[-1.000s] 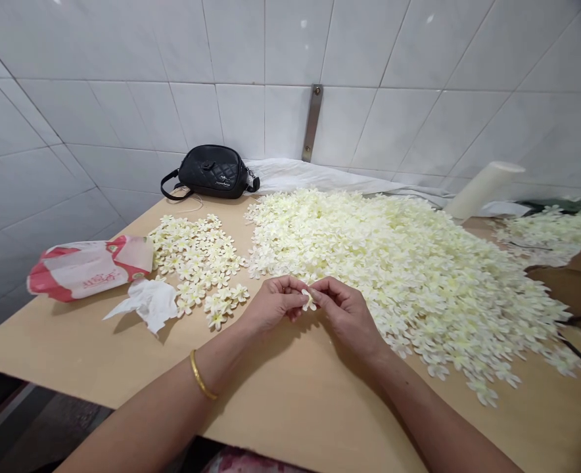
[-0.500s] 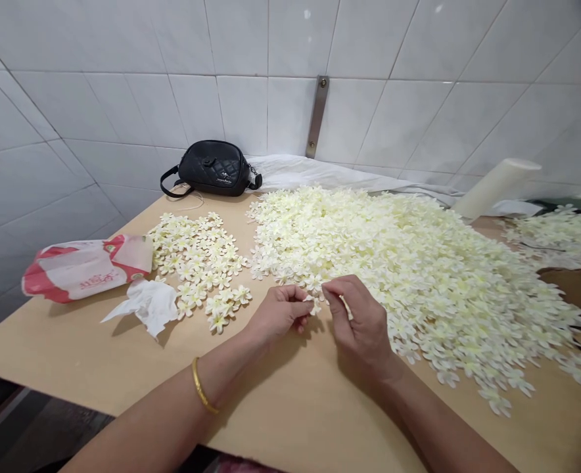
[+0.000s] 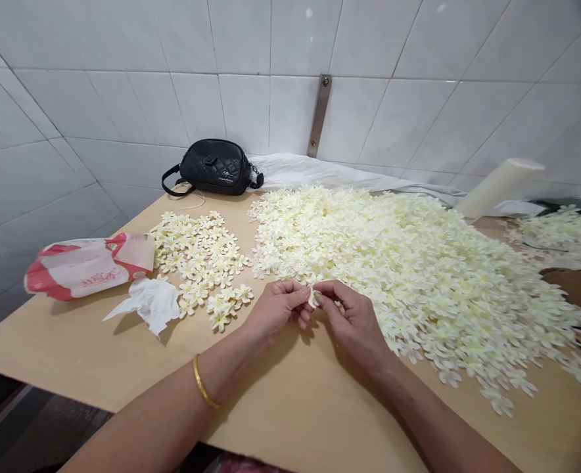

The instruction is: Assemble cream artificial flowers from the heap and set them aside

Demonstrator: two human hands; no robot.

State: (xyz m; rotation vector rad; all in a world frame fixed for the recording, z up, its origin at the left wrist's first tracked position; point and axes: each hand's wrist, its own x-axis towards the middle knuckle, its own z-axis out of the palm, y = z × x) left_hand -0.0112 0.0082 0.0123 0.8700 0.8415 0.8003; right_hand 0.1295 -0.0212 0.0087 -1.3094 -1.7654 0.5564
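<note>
my left hand (image 3: pixel 281 306) pinches one flower (image 3: pixel 313 299) dead centre, likely to steady it; my right hand (image 3: pixel 353 320) pinches its 2 o'clock side. big heap (image 3: pixel 399 253) at 2, small batch (image 3: pixel 199 253) at 10, probably for easy reach. half a second ago my right fingertips were off the flower.

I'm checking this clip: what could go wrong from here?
The small flower is pinched between the left hand and right hand, so its petals might bend or it could slip out. If dropped, it may be hard to pick out, as the large flower pile lies right beside the hands. The crumpled tissue lies close beside the smaller flower pile and could drag flowers if brushed.
</note>
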